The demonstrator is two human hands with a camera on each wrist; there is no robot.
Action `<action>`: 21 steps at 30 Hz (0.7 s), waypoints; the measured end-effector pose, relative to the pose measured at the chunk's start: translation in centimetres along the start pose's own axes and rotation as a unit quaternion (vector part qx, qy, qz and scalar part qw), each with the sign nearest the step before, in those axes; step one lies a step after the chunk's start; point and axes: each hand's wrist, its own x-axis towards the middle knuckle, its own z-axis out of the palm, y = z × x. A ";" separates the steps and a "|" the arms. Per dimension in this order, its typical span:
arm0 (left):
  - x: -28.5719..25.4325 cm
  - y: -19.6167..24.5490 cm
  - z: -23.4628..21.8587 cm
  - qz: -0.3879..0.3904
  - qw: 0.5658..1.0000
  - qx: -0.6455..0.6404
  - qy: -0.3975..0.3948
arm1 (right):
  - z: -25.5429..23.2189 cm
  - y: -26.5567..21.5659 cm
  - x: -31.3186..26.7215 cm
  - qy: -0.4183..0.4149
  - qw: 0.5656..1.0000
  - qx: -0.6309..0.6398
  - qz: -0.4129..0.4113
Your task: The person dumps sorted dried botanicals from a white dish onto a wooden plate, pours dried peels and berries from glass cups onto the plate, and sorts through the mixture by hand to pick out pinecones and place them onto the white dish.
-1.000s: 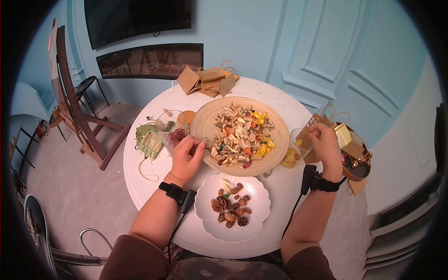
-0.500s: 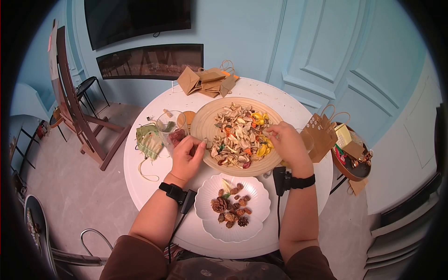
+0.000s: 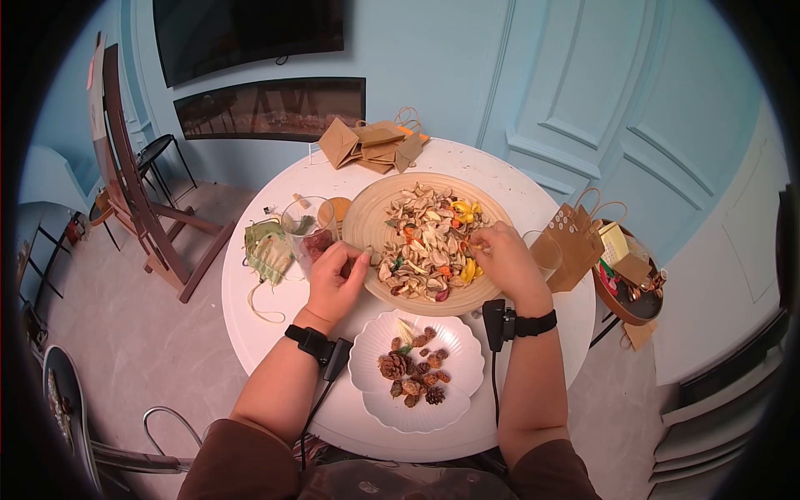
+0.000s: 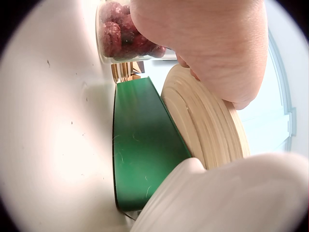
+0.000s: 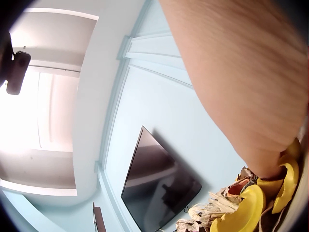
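A round wooden tray holds a heap of beige dried petals with yellow and orange pieces. My left hand grips its left rim, fingers curled; the left wrist view shows this hand against the tray's edge. My right hand is at the heap's right side, pinching what looks like a yellow petal. In the right wrist view its fingertips are hidden among yellow pieces. Beside the left hand stands a glass with dark red pieces; another glass is partly behind the right hand.
A white scalloped plate holding pine cones lies nearest me. Paper bags lie at the table's back and stand at its right. A green pouch is at left. The left wrist view shows a green object beside the tray.
My right hand has moved left from above the right glass to the tray's yellow pieces and now dips its fingertips there. The left hand has stayed in place.
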 end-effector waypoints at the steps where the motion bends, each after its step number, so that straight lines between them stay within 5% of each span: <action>1: 0.0 0.0 0.0 -0.001 1.000 0.000 -0.001 | 0.0 -0.1 0.0 0.002 1.000 0.001 -0.005; 21: 0.1 0.1 -0.1 0.010 1.000 0.017 -0.003 | 0.2 0.3 0.2 0.015 0.999 0.042 -0.012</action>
